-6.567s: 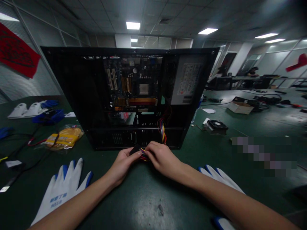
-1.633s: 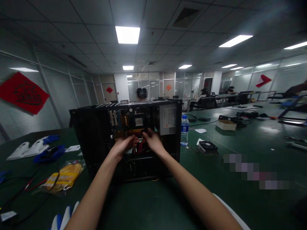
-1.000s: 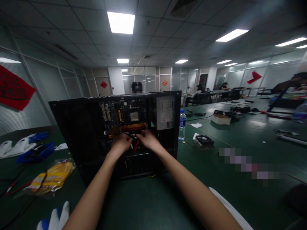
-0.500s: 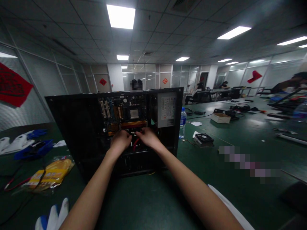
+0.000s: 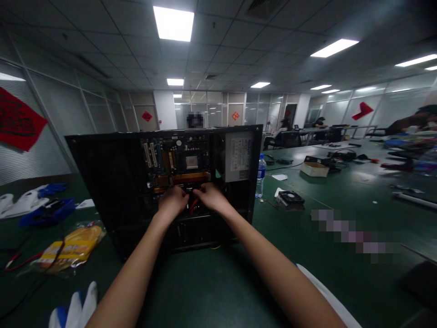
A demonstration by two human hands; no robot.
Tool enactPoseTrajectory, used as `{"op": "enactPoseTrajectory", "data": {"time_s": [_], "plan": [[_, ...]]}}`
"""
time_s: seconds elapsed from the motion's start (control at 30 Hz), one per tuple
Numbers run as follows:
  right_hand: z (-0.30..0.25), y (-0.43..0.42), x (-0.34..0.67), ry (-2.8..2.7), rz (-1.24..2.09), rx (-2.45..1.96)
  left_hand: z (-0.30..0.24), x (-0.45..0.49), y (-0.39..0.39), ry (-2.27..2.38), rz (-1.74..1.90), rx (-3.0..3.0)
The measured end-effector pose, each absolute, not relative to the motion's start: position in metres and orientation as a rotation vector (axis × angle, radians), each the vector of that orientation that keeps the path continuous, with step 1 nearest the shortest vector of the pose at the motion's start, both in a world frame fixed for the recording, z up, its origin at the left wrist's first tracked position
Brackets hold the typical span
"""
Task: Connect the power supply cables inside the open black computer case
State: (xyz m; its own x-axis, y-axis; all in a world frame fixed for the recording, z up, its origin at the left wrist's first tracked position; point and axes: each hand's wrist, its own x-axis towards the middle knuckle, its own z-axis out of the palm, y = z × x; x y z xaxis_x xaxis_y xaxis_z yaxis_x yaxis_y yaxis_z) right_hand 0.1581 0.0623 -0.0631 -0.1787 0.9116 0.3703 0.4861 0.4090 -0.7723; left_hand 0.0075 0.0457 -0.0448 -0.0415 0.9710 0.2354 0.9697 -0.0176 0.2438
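A black computer case [image 5: 99, 182] stands on the table with its open side facing me. Inside it are a motherboard [image 5: 201, 148] and, at the upper right, a silver power supply [image 5: 236, 157]. Both my hands reach into the lower middle, just under the yellow memory slots [image 5: 193, 176]. My left hand [image 5: 173, 200] has its fingers pinched together by the board's lower edge; whatever they hold is hidden. Close by on the right, my right hand [image 5: 209, 195] pinches a red cable [image 5: 194, 207], which hangs down from its fingertips.
A water bottle [image 5: 261, 175] stands right of the case, near a black fan [image 5: 290, 198] and a small box [image 5: 313, 167]. On the left lie a blue tray [image 5: 48, 213], a yellow packet [image 5: 73, 243] and gloves [image 5: 80, 305]. People sit at the far tables.
Both hands stay at nearly the same spot inside the case. The view has shifted very slightly. At the far right, the dark object near the person has moved lower.
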Motion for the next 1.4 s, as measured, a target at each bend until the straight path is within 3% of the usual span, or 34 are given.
{"op": "enactPoseTrajectory", "data": {"time_s": [0.93, 1.4], "plan": [[-0.062, 0.060, 0.159, -1.844, 0.637, -1.214, -0.048, 0.007, 0.047, 2.205, 0.556, 2.178], [-0.059, 0.059, 0.162, -1.918, 0.688, -1.421, -0.046, 0.012, 0.054, 2.181, 0.493, 2.221]]}}
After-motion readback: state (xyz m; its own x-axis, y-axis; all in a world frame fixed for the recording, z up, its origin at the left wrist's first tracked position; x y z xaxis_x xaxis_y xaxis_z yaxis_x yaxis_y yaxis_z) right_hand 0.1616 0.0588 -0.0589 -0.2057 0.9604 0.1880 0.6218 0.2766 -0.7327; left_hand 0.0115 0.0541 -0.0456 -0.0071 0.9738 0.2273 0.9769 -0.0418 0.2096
